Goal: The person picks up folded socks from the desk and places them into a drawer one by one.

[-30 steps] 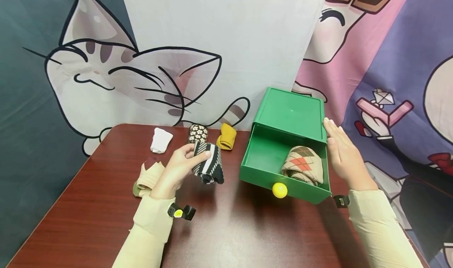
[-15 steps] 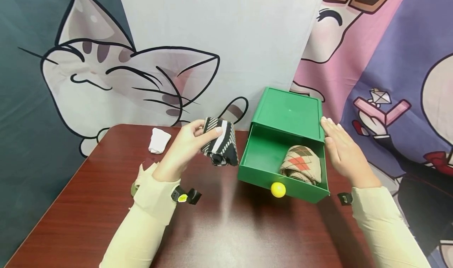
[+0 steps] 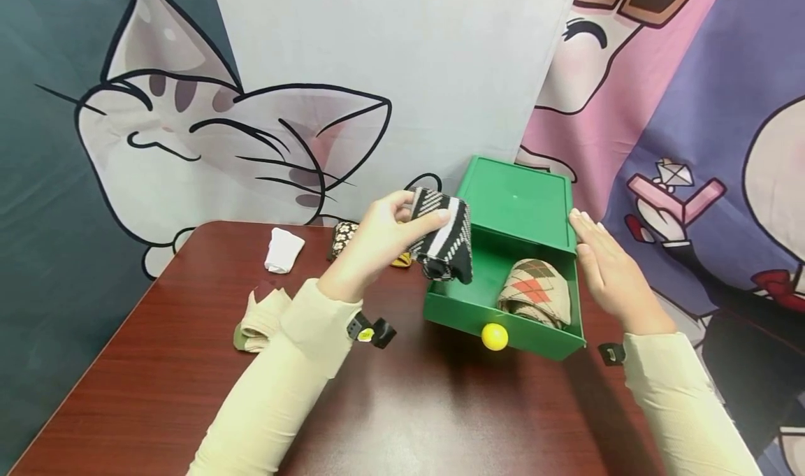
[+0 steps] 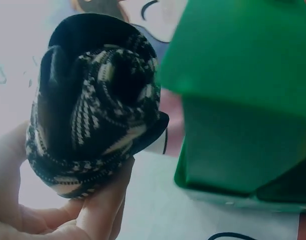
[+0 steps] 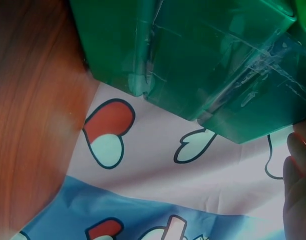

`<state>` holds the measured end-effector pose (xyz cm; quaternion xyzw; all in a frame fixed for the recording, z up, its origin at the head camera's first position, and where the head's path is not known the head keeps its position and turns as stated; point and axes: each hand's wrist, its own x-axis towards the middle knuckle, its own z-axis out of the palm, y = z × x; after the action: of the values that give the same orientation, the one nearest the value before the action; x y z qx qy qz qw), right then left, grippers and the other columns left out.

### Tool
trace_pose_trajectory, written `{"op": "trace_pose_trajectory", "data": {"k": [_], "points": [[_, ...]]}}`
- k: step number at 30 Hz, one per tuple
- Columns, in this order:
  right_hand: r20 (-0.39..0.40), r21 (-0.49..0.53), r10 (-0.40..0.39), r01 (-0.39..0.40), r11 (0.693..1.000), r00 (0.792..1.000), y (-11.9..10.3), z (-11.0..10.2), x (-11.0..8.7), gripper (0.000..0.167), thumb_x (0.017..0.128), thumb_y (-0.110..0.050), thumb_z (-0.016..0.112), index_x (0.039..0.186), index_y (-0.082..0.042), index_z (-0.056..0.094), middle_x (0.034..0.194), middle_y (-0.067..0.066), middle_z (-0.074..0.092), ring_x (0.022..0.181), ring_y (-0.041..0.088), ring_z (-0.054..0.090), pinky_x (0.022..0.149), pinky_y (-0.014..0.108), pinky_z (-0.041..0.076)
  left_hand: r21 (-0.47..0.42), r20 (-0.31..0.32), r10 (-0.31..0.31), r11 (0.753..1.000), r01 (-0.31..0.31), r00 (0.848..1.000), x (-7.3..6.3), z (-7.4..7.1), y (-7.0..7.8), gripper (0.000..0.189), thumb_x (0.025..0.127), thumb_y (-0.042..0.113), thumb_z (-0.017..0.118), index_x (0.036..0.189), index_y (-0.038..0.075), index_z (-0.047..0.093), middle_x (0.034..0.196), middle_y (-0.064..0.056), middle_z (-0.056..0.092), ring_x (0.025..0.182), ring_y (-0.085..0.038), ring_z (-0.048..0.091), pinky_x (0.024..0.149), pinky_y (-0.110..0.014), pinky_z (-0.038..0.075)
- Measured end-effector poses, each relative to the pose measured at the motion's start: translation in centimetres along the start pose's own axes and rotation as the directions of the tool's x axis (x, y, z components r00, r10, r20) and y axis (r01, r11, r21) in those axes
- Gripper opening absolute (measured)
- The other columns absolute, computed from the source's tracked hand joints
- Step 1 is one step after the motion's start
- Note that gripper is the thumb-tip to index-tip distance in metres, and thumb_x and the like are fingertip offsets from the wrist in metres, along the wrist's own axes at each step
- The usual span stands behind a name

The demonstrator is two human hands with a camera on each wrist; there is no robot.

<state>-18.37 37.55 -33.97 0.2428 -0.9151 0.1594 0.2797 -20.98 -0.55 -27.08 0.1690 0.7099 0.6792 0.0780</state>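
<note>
My left hand [image 3: 380, 242] pinches a rolled black-and-white patterned sock [image 3: 442, 242] between thumb and fingers. It holds the sock in the air by the left side of a green drawer box [image 3: 516, 200], overlapping the pulled-out drawer [image 3: 465, 310] in the head view. The left wrist view shows the rolled end of this sock [image 4: 102, 110] close up. Inside the drawer, on the right, lies a beige argyle sock [image 3: 534, 291], also rolled. My right hand [image 3: 613, 277], fingers straight, rests along the box's right side. A round yellow knob [image 3: 495, 337] marks the drawer front.
On the wooden table [image 3: 157, 371] to the left lie a folded white sock [image 3: 284, 250] and a cream sock [image 3: 264, 319]. Behind my left hand, a floral sock [image 3: 344, 237] and a mustard sock [image 3: 401, 260] are partly hidden. A cartoon-printed cloth [image 3: 314, 42] hangs behind the table.
My left hand has carried the black-and-white sock up and to the right, from over the table to the drawer's left part. My right hand has stayed at the box's side.
</note>
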Motion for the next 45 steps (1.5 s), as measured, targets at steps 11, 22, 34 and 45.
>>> {"op": "trace_pose_trajectory", "data": {"k": [11,22,34,45], "points": [[-0.027,0.006,0.009,-0.009,1.0,1.0,-0.2,0.1,-0.1,0.047,0.111,-0.018,0.037,0.154,0.0,0.039,0.157,0.021,0.04,0.15,0.026,0.03,0.123,0.029,0.014,0.374,-0.02,0.004,0.927,0.004,1.0,0.7,3.6,-0.6,0.058,0.087,0.049,0.076,0.132,0.016,0.059,0.097,0.002,0.071,0.087,-0.012,0.067,0.073,-0.03,0.056],[-0.021,0.001,0.015,-0.015,1.0,1.0,-0.2,0.3,0.1,0.047,0.111,-0.018,0.036,0.154,0.002,0.038,0.157,0.022,0.04,0.149,0.031,0.031,0.123,0.029,0.014,0.614,-0.015,0.155,0.781,-0.113,0.988,0.0,5.9,-0.5,0.05,0.093,0.043,0.072,0.123,0.006,0.06,0.097,-0.004,0.069,0.079,-0.016,0.064,0.068,-0.026,0.052],[-0.021,0.011,0.02,-0.02,1.0,1.0,-0.2,0.3,0.0,0.047,0.11,-0.017,0.035,0.153,0.002,0.038,0.157,0.022,0.039,0.15,0.028,0.03,0.123,0.027,0.014,0.834,0.059,0.253,0.519,-0.187,0.966,-0.1,7.3,-0.8,0.042,0.094,0.042,0.071,0.107,0.005,0.059,0.081,-0.007,0.067,0.067,-0.02,0.066,0.057,-0.03,0.052],[-0.027,0.022,0.023,-0.022,1.0,0.999,-0.1,0.2,-0.1,0.047,0.11,-0.017,0.035,0.154,0.002,0.038,0.157,0.021,0.039,0.151,0.023,0.028,0.123,0.027,0.014,0.887,0.086,0.346,0.4,-0.23,0.934,-0.2,7.3,-1.1,0.037,0.094,0.038,0.073,0.11,0.005,0.067,0.094,-0.009,0.071,0.083,-0.023,0.068,0.075,-0.032,0.055]]}}
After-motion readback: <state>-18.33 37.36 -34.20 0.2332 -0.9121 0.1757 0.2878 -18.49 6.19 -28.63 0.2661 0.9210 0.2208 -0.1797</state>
